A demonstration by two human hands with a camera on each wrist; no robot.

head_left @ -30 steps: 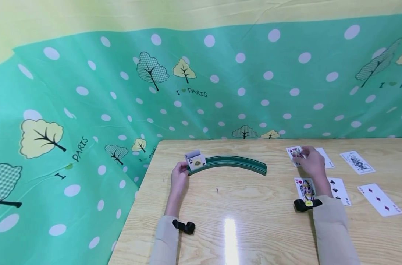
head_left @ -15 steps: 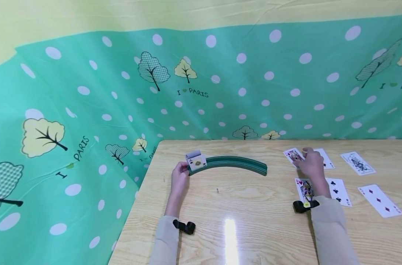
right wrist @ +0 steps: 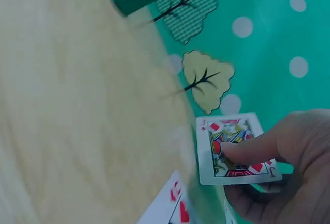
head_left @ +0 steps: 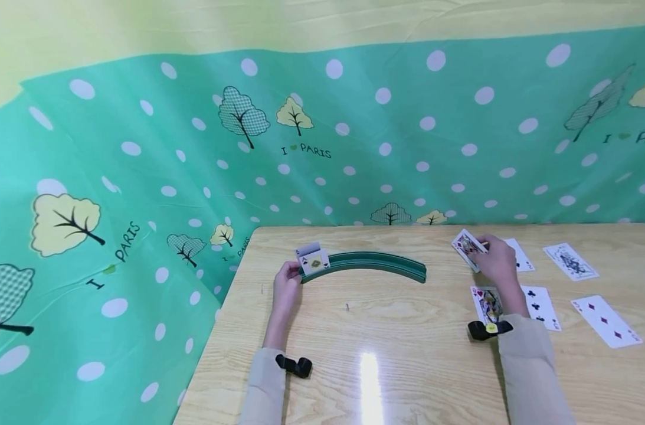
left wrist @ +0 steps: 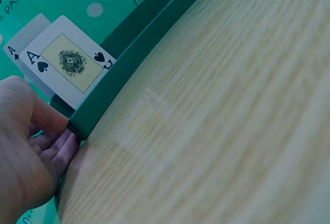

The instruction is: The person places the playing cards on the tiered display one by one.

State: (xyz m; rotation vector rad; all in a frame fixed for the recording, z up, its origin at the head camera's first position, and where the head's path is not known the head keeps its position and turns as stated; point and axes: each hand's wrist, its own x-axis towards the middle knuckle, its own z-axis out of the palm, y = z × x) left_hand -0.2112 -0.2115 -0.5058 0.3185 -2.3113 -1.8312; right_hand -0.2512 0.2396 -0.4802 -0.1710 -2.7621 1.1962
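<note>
My left hand point(head_left: 287, 289) grips the left end of a curved green card holder point(head_left: 375, 260), its thumb and fingers on the end in the left wrist view. Slotted upright in that end are an ace of spades point(left wrist: 75, 61) and, behind it, another black ace point(left wrist: 33, 28), partly hidden. Over on the right, my right hand point(head_left: 500, 262) pinches a jack of diamonds point(right wrist: 234, 171), thumb across its face and fingers beneath. The card is tilted and looks raised from the table.
Face-up cards lie on the wooden table point(head_left: 407, 348): a face card of hearts point(head_left: 485, 300), a clubs card point(head_left: 545, 313), a joker point(head_left: 572, 261) and a three of diamonds point(head_left: 606, 321). My right hand partly covers another black-suited card point(head_left: 524, 260). A green polka-dot cloth point(head_left: 354, 141) hangs behind.
My right hand has picked up the jack of diamonds, which has shifted slightly left and tilted up. The left hand and the card holder have stayed in place.
</note>
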